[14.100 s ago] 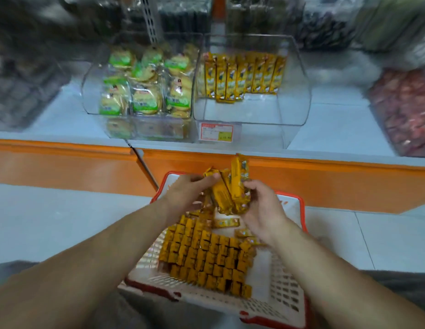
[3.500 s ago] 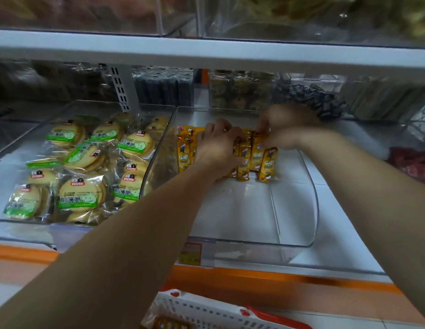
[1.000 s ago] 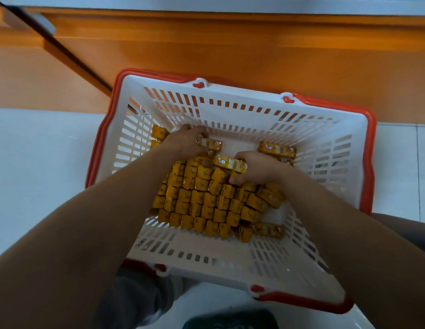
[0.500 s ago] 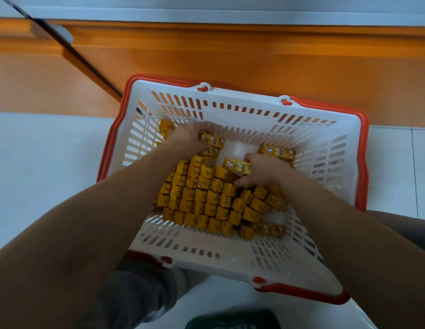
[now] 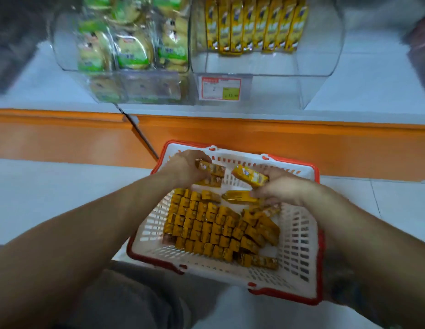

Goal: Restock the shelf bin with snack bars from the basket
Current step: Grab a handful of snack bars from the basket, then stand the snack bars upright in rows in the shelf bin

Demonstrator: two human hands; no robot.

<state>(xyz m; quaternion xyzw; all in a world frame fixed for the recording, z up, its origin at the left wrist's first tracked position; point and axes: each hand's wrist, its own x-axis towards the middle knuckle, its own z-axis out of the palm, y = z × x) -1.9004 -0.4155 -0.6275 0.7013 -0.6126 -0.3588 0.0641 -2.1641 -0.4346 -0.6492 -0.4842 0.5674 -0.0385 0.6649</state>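
A white basket with a red rim stands on the floor in front of me, holding several yellow snack bars packed on end. My left hand grips a few bars above the basket's far left. My right hand holds more bars, one lifted, another lower by the fingers. On the shelf above, the clear shelf bin has a row of the same bars at its back and a bare front floor.
A second clear bin of green-labelled round cakes stands left of the bar bin. A red price tag hangs on the bar bin's front. An orange shelf base runs behind the basket. White floor tiles lie either side.
Both hands have lifted out of the pile with bars in them, toward the basket's far side. My head has tilted up, bringing the shelf bins back into view.
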